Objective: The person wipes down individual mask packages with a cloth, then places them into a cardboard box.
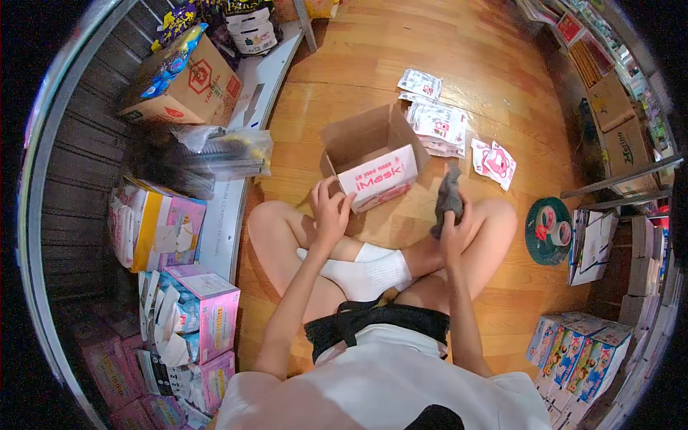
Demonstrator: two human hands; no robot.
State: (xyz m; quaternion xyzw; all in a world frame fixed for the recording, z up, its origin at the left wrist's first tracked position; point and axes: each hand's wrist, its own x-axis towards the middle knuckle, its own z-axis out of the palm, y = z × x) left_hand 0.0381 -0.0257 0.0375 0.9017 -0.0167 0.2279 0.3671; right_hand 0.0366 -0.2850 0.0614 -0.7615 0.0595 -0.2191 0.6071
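An open cardboard box (380, 179), white with pink "iMask" print on its near side, stands on the floor in front of my crossed legs. The fingers of my left hand (331, 213) rest apart against its near left corner. A crumpled dark grey cloth (448, 197) is gripped in my right hand (456, 223), just right of the box. Beyond the cloth lies a stack of white packets (437, 129) with pink and red print. A single packet (493, 164) with a pink cartoon figure lies to the right of that stack.
Left, a low shelf (258, 107) carries a brown carton (190, 82), plastic-wrapped goods (222, 152) and pink mask boxes (218, 315). At right, a green round tray (536, 247) holds tape rolls (548, 218). Stacked colourful boxes (580, 355) stand near the right shelving.
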